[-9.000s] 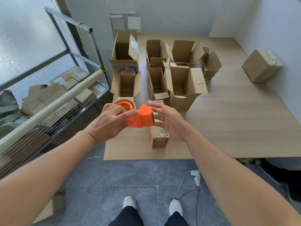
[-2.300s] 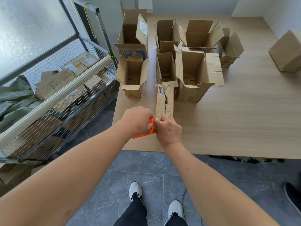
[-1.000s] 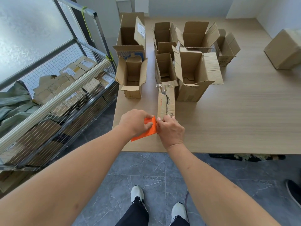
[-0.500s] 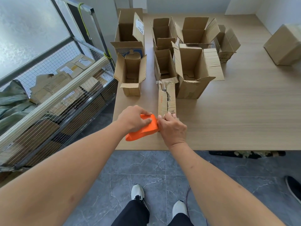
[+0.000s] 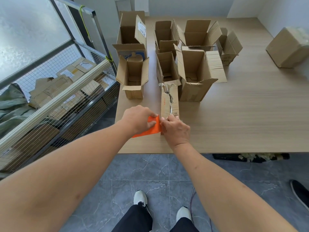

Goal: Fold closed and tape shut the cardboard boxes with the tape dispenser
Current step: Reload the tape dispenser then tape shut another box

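Observation:
A narrow closed cardboard box (image 5: 169, 101) lies lengthwise near the table's front edge, with clear tape running along its top. My left hand (image 5: 139, 118) grips the orange tape dispenser (image 5: 150, 127) at the box's near end. My right hand (image 5: 175, 130) covers that near end, its fingertips pinching the tape beside the dispenser. Several open boxes stand behind, among them a small one (image 5: 133, 77) at left and a large one (image 5: 194, 76) at right.
The wooden table (image 5: 242, 114) reaches far to the right, where a closed box (image 5: 288, 47) sits by the wall. A wire-mesh cart (image 5: 55, 91) with flattened cartons stands left of the table. My shoes and a cable are on the tiled floor below.
Over nine seconds the dispenser came down from above the box to its near end. In the last second my left hand tilted the dispenser and my right fingers closed on the tape.

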A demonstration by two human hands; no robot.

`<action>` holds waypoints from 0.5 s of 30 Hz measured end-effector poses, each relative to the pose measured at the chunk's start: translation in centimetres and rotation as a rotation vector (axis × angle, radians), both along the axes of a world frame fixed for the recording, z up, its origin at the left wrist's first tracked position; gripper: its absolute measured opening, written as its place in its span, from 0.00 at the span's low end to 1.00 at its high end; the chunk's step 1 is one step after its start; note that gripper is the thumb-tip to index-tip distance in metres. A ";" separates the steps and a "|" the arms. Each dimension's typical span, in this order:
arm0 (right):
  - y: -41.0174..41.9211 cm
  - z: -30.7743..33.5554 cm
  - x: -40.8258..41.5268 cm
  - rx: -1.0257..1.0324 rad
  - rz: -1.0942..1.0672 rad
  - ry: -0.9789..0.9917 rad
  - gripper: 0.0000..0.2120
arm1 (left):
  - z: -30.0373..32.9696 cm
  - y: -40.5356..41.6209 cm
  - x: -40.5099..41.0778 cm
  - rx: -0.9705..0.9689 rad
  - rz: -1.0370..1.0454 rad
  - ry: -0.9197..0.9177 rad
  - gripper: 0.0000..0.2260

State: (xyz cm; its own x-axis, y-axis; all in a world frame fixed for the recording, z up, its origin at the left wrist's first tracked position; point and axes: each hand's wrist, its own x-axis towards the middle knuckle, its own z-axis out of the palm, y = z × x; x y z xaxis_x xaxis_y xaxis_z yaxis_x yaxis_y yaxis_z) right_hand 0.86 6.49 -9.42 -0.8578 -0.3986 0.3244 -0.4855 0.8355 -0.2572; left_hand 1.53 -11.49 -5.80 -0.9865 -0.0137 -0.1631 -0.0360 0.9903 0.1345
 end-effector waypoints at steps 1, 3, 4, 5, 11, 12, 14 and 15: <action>0.0 0.0 0.0 -0.001 0.002 -0.001 0.03 | -0.1 0.1 0.2 0.014 0.019 0.001 0.18; -0.1 -0.2 0.0 -0.003 0.000 -0.009 0.03 | -0.3 0.2 0.4 0.035 0.043 0.010 0.18; -0.2 -0.2 0.0 0.000 -0.005 -0.012 0.03 | -0.2 0.2 0.4 0.043 0.050 0.013 0.17; -0.2 -0.2 0.1 0.004 -0.013 -0.012 0.03 | -0.2 0.2 0.5 0.051 0.057 0.015 0.17; -0.5 -0.2 0.4 0.083 -0.028 -0.024 0.08 | 0.6 1.3 -0.2 0.023 0.132 -0.020 0.17; -0.6 -0.2 0.4 0.124 -0.027 -0.063 0.12 | 0.9 1.7 -0.5 -0.005 0.119 -0.022 0.17; -0.5 -0.3 0.2 0.163 -0.021 -0.087 0.15 | 1.3 2.1 -0.5 -0.074 0.062 -0.011 0.16; -0.5 -0.3 0.3 0.167 -0.022 -0.074 0.15 | 1.4 2.3 -0.4 -0.109 0.029 0.000 0.15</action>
State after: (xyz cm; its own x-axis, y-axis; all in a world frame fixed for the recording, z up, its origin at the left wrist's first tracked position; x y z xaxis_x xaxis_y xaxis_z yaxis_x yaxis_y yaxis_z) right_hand 1.15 6.00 -9.68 -0.8861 -0.4224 0.1910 -0.4515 0.8799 -0.1485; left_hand 1.14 -9.20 -4.42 -0.9855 -0.0603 -0.1586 -0.0653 0.9975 0.0265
